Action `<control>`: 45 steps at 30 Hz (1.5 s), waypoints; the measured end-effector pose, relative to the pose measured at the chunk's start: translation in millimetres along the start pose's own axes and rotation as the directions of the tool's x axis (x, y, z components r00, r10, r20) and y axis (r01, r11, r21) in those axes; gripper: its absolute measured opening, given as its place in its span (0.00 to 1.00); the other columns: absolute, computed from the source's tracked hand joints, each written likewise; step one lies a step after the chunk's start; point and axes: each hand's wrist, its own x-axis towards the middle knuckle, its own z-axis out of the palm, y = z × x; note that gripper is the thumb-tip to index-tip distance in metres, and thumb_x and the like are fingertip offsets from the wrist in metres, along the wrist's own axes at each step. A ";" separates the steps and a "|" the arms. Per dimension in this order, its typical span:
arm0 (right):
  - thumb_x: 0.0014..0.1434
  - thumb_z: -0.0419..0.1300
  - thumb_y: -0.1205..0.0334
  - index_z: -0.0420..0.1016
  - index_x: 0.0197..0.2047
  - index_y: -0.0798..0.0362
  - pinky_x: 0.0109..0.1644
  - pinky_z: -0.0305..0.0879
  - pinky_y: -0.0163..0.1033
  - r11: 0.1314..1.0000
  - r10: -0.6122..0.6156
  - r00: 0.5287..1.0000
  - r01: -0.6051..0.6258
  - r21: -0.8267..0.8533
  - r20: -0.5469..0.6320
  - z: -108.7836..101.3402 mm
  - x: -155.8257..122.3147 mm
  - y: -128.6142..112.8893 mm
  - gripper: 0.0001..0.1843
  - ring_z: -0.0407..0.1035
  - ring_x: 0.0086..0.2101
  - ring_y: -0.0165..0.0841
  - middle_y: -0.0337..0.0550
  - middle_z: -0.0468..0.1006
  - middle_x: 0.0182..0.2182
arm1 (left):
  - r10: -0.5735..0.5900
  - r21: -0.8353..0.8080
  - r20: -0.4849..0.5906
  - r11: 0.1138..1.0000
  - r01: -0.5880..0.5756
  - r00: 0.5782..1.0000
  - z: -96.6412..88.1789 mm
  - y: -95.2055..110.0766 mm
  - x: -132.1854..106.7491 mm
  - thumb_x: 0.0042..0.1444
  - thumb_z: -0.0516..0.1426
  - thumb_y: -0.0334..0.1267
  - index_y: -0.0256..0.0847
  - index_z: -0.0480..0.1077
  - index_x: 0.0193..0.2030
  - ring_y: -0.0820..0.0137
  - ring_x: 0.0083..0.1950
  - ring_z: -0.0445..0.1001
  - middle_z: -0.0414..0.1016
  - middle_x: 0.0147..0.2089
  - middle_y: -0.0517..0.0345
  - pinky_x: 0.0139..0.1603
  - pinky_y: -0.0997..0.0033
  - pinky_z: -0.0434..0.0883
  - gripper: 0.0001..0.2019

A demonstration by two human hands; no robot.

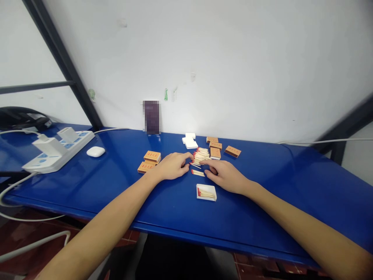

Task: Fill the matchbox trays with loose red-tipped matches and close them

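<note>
Blue desk [171, 208], white wall [247, 70] — left grip [173, 166], right grip [230, 177] parted, empty — at matches [201, 154].

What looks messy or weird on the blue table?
The heaped matches look out of place: they lie loose on the table beside the left hand and right hand, while others sit inside a white matchbox tray.

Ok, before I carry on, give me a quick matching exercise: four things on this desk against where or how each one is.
Things
1. open tray
2. match pile
3. power strip
4. rounded white case

Places and states
A. just right of the power strip
B. between the left hand and the right hand
C. with chargers plugged in
D. white, with some matches inside

Pairs: 1-D, 2-B, 3-C, 4-A
</note>
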 end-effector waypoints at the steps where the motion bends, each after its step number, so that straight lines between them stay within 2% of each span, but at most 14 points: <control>1: 0.63 0.53 0.63 0.72 0.56 0.54 0.33 0.55 0.36 1.000 -0.002 1.000 0.002 0.000 0.000 0.2 0.1 0.1 0.19 0.64 0.27 0.32 0.38 0.71 0.25 | 0.001 0.000 -0.001 1.000 -0.001 1.000 0.1 -0.1 0.2 0.60 0.51 0.34 0.42 0.68 0.53 0.70 0.30 0.70 0.71 0.27 0.63 0.31 0.72 0.59 0.15; 10: 0.63 0.53 0.63 0.73 0.55 0.52 0.33 0.55 0.36 1.000 0.002 1.000 -0.002 0.010 0.002 -1.0 0.2 -1.5 0.18 0.64 0.27 0.32 0.38 0.72 0.26 | 0.013 -0.006 -0.012 1.000 -0.013 1.000 3.1 -3.2 1.6 0.59 0.51 0.34 0.42 0.69 0.46 0.71 0.29 0.69 0.71 0.27 0.63 0.30 0.72 0.57 0.10; 18: 0.63 0.53 0.64 0.74 0.55 0.52 0.34 0.56 0.36 0.999 -0.040 0.999 0.040 0.014 -0.001 -1.0 -0.4 0.2 0.19 0.65 0.29 0.32 0.39 0.73 0.28 | 0.018 -0.008 -0.011 1.000 -0.018 1.000 3.5 -4.7 2.0 0.58 0.51 0.34 0.42 0.69 0.43 0.71 0.28 0.68 0.71 0.27 0.63 0.30 0.72 0.58 0.09; 26: 0.63 0.52 0.63 0.74 0.56 0.51 0.33 0.57 0.36 0.999 -0.042 0.999 0.042 0.020 0.006 -2.7 -0.6 -1.3 0.20 0.66 0.30 0.33 0.41 0.75 0.29 | 0.029 -0.008 -0.014 1.000 -0.029 0.999 2.1 -3.4 1.1 0.59 0.51 0.34 0.42 0.68 0.53 0.70 0.30 0.70 0.71 0.28 0.62 0.31 0.72 0.61 0.16; 32: 0.64 0.51 0.63 0.74 0.55 0.50 0.36 0.59 0.37 0.998 -0.057 0.998 0.057 0.012 0.001 -0.8 -0.9 1.4 0.19 0.67 0.31 0.33 0.42 0.76 0.32 | 0.028 -0.009 0.001 1.000 -0.028 1.000 0.8 -2.3 1.6 0.59 0.52 0.34 0.42 0.72 0.52 0.70 0.31 0.70 0.72 0.29 0.61 0.32 0.72 0.62 0.16; 45: 0.63 0.52 0.62 0.74 0.55 0.54 0.34 0.58 0.37 0.999 -0.037 0.999 0.037 -0.006 -0.009 -0.6 -0.8 -0.2 0.19 0.66 0.29 0.32 0.42 0.75 0.29 | 0.010 -0.004 0.003 1.000 -0.010 1.000 -0.5 -0.5 1.7 0.59 0.52 0.34 0.42 0.73 0.51 0.70 0.31 0.70 0.72 0.28 0.61 0.34 0.71 0.63 0.15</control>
